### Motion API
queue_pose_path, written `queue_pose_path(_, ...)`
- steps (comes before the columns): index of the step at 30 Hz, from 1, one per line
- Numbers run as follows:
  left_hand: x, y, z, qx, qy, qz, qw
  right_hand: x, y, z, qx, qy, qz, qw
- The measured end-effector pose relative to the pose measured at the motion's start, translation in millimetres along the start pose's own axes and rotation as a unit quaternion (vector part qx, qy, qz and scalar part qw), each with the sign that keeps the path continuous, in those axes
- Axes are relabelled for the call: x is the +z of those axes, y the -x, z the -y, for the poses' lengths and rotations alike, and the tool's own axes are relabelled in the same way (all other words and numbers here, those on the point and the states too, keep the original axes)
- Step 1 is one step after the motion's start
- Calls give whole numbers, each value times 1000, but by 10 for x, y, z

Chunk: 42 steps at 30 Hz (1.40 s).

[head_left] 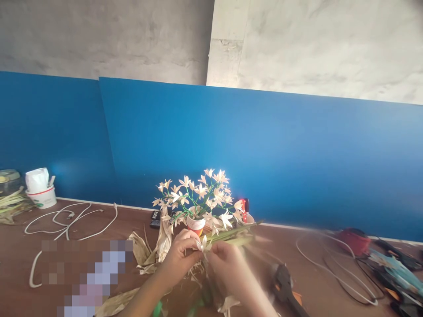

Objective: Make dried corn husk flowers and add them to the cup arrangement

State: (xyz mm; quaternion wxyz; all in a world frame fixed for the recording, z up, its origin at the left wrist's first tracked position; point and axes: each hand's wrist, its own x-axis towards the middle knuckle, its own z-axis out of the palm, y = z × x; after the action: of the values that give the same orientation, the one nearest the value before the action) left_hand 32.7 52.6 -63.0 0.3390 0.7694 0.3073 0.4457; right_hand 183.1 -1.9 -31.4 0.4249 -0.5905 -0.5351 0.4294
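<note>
My left hand (178, 257) and my right hand (228, 264) meet over the brown table, both pinched on one small pale leaf flower (202, 243) with a green stalk (231, 235) that runs off to the right. Just behind them stands a red-and-white paper cup (195, 224) filled with a bunch of pale handmade flowers (198, 193) on green stems. Dried leaf strips (152, 251) lie on the table under and to the left of my hands.
A white cable (69, 220) loops at left near a white tub (41, 196) holding a white bag. A black-and-orange tool (284, 281), a red spool (355, 240), a glue gun (396, 273) and more cable lie at right. Blue panels (264, 154) back the table.
</note>
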Motion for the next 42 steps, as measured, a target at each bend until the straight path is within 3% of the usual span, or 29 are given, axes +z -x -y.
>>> queue_pose_path(4,13,8,22,13,-43,-3,999,-34,-16,25,14,-18,7,1000)
queue_pose_path(13,64,36,47,85,-165,-79,980,-38,-51,7,44,-50,15,998)
queue_pose_path(19,61,55,88,124,-192,-106,968,-30,-57,23,58,-51,5,997)
queue_pose_path(32,82,60,46,64,-203,-90,973,-16,-67,-28,53,-66,-12,996)
queue_pose_path(37,83,49,35,8,-191,-100,977,3,-104,-174,-37,-100,-36,994)
queue_pose_path(42,97,44,-4,-54,-135,-69,987,9,-69,-143,-147,106,-85,980)
